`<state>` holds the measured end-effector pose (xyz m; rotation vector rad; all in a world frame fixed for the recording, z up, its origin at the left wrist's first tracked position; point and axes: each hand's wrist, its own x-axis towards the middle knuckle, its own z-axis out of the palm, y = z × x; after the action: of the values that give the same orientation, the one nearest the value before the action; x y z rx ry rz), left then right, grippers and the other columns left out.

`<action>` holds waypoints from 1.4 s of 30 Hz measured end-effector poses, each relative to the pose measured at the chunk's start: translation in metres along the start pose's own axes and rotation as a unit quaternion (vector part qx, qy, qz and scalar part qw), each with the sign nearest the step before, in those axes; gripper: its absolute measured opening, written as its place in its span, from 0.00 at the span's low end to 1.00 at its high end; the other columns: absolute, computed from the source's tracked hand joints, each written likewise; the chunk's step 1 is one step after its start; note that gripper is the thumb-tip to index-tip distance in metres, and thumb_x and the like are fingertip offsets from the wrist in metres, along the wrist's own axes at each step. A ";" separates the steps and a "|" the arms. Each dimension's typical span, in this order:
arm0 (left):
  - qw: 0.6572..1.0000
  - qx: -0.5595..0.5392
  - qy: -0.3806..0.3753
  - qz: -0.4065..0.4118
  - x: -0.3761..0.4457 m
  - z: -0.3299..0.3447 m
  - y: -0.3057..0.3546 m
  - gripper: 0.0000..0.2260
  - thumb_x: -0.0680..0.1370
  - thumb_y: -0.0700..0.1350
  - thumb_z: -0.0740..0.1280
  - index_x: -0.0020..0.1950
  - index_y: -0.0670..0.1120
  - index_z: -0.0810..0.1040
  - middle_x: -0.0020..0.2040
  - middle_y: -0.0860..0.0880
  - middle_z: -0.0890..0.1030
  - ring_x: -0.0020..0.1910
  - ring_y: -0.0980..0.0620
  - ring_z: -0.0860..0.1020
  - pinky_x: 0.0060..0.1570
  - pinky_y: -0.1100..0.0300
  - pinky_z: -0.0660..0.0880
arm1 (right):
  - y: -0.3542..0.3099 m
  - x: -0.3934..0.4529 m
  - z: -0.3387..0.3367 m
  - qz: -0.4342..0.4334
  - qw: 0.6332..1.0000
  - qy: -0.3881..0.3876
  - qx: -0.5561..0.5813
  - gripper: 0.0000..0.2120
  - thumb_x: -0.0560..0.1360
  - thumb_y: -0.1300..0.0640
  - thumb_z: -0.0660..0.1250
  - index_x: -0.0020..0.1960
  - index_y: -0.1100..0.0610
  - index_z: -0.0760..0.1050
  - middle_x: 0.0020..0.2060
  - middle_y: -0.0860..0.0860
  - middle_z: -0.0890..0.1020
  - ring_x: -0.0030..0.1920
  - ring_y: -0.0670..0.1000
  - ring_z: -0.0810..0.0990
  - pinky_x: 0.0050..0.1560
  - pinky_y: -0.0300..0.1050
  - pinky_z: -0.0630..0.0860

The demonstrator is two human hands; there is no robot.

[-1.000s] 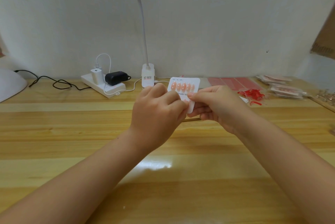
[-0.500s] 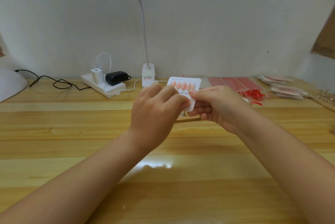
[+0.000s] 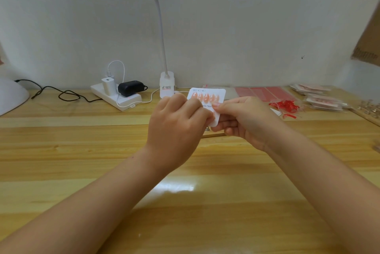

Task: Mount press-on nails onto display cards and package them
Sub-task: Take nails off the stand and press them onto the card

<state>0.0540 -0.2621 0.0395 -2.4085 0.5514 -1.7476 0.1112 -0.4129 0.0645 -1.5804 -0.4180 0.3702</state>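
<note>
Nearest: two bare forearms reach in from the lower corners over a glossy wooden table (image 3: pixel 82 151), meeting at mid-table.

Left hand (image 3: pixel 176 124): fingers curled, knuckles toward the camera, fingertips pressed to the left edge and lower part of a white display card (image 3: pixel 221 94). It seems to pinch the card or something on it; the contact itself is hidden behind the knuckles.

Right hand (image 3: pixel 244 120): fingers curled round the card's right side, thumb on the front face, other fingers behind. It grips the card.

The card is held tilted up above the table, between both hands, face toward the camera. A row of pink press-on nails (image 3: pixel 205 97) sits across its upper part, with printed text partly covered below.

Under the hands: a thin wooden stick (image 3: pixel 213 135) lies on the table, mostly hidden.

Farther right: a heap of red strips (image 3: pixel 285 106); past it, stacked clear packets (image 3: pixel 322 102) with pinkish contents; small metal pieces (image 3: pixel 370 107) at the right edge, too blurred to name.

Back, along the wall: red sheets (image 3: pixel 265 92) lying flat; a white desk lamp (image 3: pixel 164 48) with its bar lit overhead; a white power strip (image 3: pixel 117 99) carrying a white charger (image 3: pixel 108 86) and a black adapter (image 3: pixel 129 88); a black cable (image 3: pixel 61 94) trailing left toward a white domed object (image 3: pixel 10 97) at the left edge.
</note>
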 end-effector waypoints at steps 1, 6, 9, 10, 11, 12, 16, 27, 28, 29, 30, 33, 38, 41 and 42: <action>1.000 0.004 -0.001 0.006 0.000 0.000 0.000 0.06 0.71 0.40 0.75 0.35 0.47 0.81 0.31 0.50 0.78 0.31 0.46 0.74 0.33 0.53 0.70 | 0.000 0.000 0.000 0.000 1.000 0.001 -0.001 0.09 0.76 0.60 0.67 0.38 0.61 0.80 0.30 0.55 0.83 0.28 0.48 0.81 0.24 0.35 0.70; 0.999 0.012 -0.005 0.033 -0.001 0.000 -0.002 0.06 0.71 0.40 0.74 0.36 0.48 0.82 0.32 0.51 0.78 0.31 0.47 0.75 0.34 0.54 0.68 | 0.000 0.000 0.000 0.002 1.000 0.000 -0.006 0.09 0.77 0.60 0.67 0.39 0.61 0.80 0.30 0.54 0.83 0.28 0.48 0.81 0.24 0.35 0.70; 0.998 0.026 -0.010 0.050 -0.001 0.000 -0.003 0.07 0.71 0.38 0.73 0.36 0.49 0.82 0.32 0.53 0.78 0.31 0.48 0.75 0.33 0.54 0.68 | 0.000 0.000 -0.001 0.003 1.000 0.000 -0.010 0.10 0.77 0.60 0.67 0.38 0.60 0.79 0.29 0.54 0.83 0.28 0.47 0.81 0.24 0.34 0.70; 0.998 0.026 -0.014 0.054 -0.001 0.000 -0.003 0.07 0.71 0.38 0.73 0.37 0.49 0.82 0.32 0.53 0.78 0.31 0.48 0.75 0.34 0.55 0.68 | 0.000 0.000 -0.002 0.004 1.000 0.002 -0.015 0.10 0.77 0.59 0.67 0.38 0.59 0.79 0.29 0.53 0.83 0.28 0.47 0.81 0.24 0.34 0.70; 0.998 0.021 -0.017 0.057 -0.001 0.000 -0.004 0.07 0.71 0.38 0.73 0.37 0.50 0.83 0.32 0.53 0.78 0.31 0.48 0.75 0.34 0.55 0.67 | 0.000 0.000 -0.002 0.005 1.000 0.004 -0.021 0.10 0.77 0.59 0.67 0.38 0.59 0.79 0.29 0.53 0.83 0.29 0.47 0.81 0.24 0.34 0.70; 0.998 0.011 -0.024 0.057 -0.001 -0.001 -0.004 0.06 0.71 0.39 0.73 0.38 0.50 0.83 0.32 0.53 0.79 0.31 0.47 0.75 0.35 0.56 0.66 | 0.001 0.000 -0.003 0.007 1.000 0.006 -0.025 0.09 0.77 0.58 0.67 0.39 0.59 0.80 0.29 0.52 0.83 0.29 0.47 0.81 0.24 0.34 0.70; 0.996 -0.073 -0.041 -0.035 -0.003 0.000 -0.003 0.06 0.76 0.43 0.67 0.45 0.47 0.85 0.36 0.50 0.80 0.35 0.46 0.75 0.38 0.53 0.68 | 0.002 0.001 -0.004 0.012 1.000 0.019 -0.019 0.08 0.77 0.55 0.68 0.46 0.59 0.80 0.33 0.53 0.81 0.29 0.48 0.82 0.23 0.35 0.68; 0.671 -0.488 -0.085 -0.552 0.008 0.001 -0.006 0.06 0.79 0.43 0.65 0.45 0.48 0.80 0.33 0.58 0.83 0.29 0.66 0.77 0.27 0.74 0.70 | 0.004 0.003 -0.007 -0.019 0.999 -0.009 0.037 0.10 0.75 0.56 0.69 0.39 0.61 0.76 0.26 0.50 0.78 0.28 0.48 0.81 0.23 0.35 0.71; 0.653 -0.498 -0.076 -0.566 0.007 0.001 -0.007 0.06 0.79 0.42 0.65 0.45 0.47 0.80 0.33 0.57 0.83 0.28 0.65 0.77 0.27 0.73 0.70 | 0.004 0.003 -0.007 -0.020 0.998 -0.014 0.051 0.09 0.76 0.57 0.68 0.40 0.62 0.77 0.28 0.52 0.79 0.28 0.48 0.81 0.24 0.35 0.72; 0.632 -0.508 -0.066 -0.581 0.008 0.001 -0.008 0.05 0.79 0.42 0.65 0.45 0.46 0.80 0.33 0.56 0.83 0.28 0.65 0.77 0.27 0.73 0.70 | 0.004 0.004 -0.007 -0.021 0.997 -0.020 0.064 0.09 0.77 0.59 0.66 0.42 0.64 0.77 0.30 0.55 0.81 0.29 0.49 0.81 0.25 0.36 0.72; 0.618 -0.515 -0.058 -0.591 0.008 0.002 -0.009 0.05 0.79 0.42 0.65 0.46 0.45 0.81 0.33 0.55 0.83 0.27 0.64 0.77 0.27 0.72 0.70 | 0.004 0.004 -0.007 -0.022 0.997 -0.028 0.074 0.08 0.77 0.60 0.65 0.44 0.65 0.78 0.32 0.57 0.82 0.29 0.49 0.81 0.25 0.36 0.73; 0.605 -0.520 -0.051 -0.601 0.009 0.000 -0.009 0.05 0.78 0.43 0.65 0.47 0.44 0.80 0.33 0.54 0.83 0.27 0.64 0.77 0.26 0.72 0.71 | 0.004 0.004 -0.007 -0.033 0.996 -0.040 0.077 0.07 0.78 0.62 0.64 0.43 0.64 0.78 0.35 0.58 0.84 0.29 0.50 0.81 0.25 0.37 0.72; 0.831 -0.308 -0.035 -0.462 0.005 0.000 -0.005 0.14 0.78 0.49 0.67 0.62 0.46 0.74 0.50 0.53 0.78 0.44 0.61 0.76 0.42 0.71 0.72 | 0.006 0.003 -0.004 -0.063 0.997 0.000 0.053 0.08 0.77 0.63 0.64 0.41 0.63 0.79 0.34 0.57 0.84 0.28 0.49 0.80 0.24 0.36 0.70; 0.962 -0.125 -0.028 -0.239 0.004 -0.001 -0.003 0.08 0.76 0.47 0.70 0.52 0.46 0.82 0.49 0.45 0.78 0.47 0.45 0.74 0.48 0.54 0.71 | 0.006 0.002 -0.001 -0.086 0.996 0.004 0.033 0.08 0.77 0.62 0.65 0.43 0.65 0.79 0.34 0.58 0.83 0.28 0.49 0.80 0.24 0.36 0.70; 0.975 -0.103 -0.023 -0.197 0.003 -0.001 0.000 0.06 0.75 0.47 0.70 0.48 0.47 0.84 0.48 0.44 0.79 0.45 0.42 0.74 0.46 0.51 0.71 | 0.006 0.001 -0.001 -0.093 0.995 -0.003 0.030 0.08 0.77 0.62 0.65 0.43 0.65 0.79 0.34 0.57 0.83 0.28 0.49 0.80 0.25 0.36 0.70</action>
<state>0.0540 -0.2631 0.0425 -2.8566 0.2706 -1.8459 0.1130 -0.4129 0.0583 -1.4697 -0.5492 0.2423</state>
